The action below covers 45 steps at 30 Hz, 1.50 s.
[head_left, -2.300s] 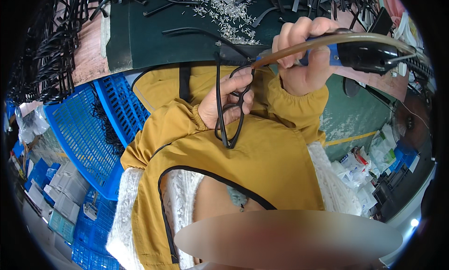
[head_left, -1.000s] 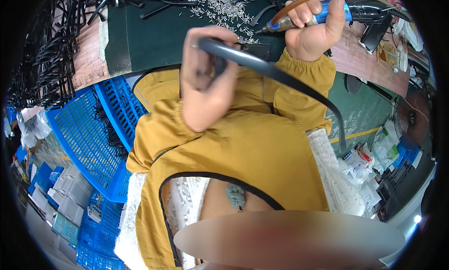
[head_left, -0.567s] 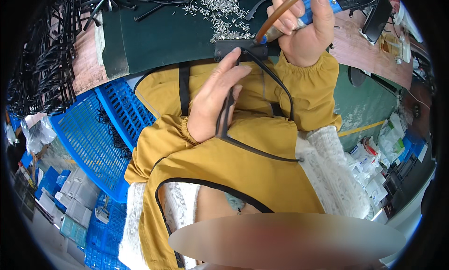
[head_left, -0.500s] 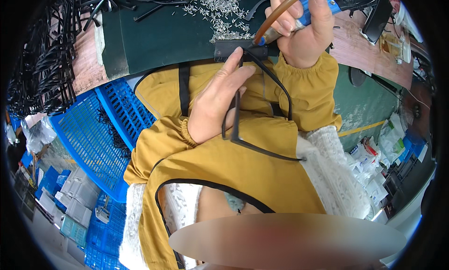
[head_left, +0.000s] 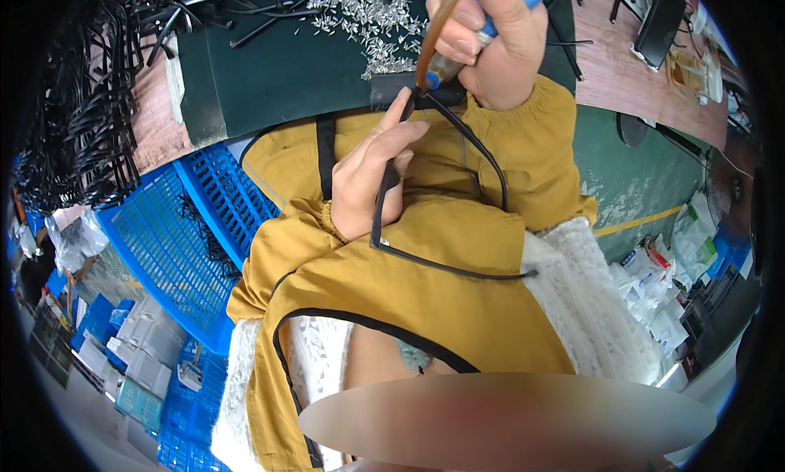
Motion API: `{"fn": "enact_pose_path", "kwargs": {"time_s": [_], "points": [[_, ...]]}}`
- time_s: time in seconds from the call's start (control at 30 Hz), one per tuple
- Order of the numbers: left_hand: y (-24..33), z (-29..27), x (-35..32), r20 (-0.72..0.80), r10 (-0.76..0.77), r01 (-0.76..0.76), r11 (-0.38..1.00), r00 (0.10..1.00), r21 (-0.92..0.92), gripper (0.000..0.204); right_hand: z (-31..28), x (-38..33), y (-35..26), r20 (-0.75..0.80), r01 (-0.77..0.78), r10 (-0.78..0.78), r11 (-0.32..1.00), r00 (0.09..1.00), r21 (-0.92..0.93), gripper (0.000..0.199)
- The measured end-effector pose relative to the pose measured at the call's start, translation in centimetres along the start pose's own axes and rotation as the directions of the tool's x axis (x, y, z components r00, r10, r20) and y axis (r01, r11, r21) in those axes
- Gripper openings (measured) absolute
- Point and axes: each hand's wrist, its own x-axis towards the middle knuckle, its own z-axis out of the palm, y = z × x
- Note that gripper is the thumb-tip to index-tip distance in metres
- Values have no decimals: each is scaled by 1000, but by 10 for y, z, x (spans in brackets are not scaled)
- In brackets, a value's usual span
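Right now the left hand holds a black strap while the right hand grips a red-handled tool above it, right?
Not quite: the head view shows the tool in the right hand has a blue handle, not red. The left hand does hold the black strap.

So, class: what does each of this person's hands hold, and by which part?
The left hand pinches a black strap loop near its upper end, by the small dark block. The right hand grips a blue-handled tool around its handle, tip down at the block.

A small assembly workshop: a green work mat [head_left: 278, 71] strewn with metal pins [head_left: 368, 14], bundled black cables [head_left: 90, 128], blue plastic crates [head_left: 172, 243].
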Motion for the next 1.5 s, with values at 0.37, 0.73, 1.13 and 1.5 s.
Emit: {"fn": "enact_pose_path", "kwargs": {"time_s": [0.37, 0.73, 1.13, 1.5], "points": [[19, -109, 48, -285, -629, 534, 772, 723, -346, 47, -58, -20, -90, 136, 283, -307, 506, 942, -815, 35], [97, -175, 109, -112, -646, 656, 742, 755, 140, 63, -129, -26, -99, 246, 242, -92, -61, 965, -968, 33], [1, -25, 410, -94, 367, -180, 643, 925, 744, 54, -39, -52, -105, -228, 730, -824, 565, 518, -384, 16], [9, -32, 437, -53, -190, 104, 269, 980, 957, 77, -25, -76, 12, -83, 409, -446, 869, 891, -278, 18]]}}
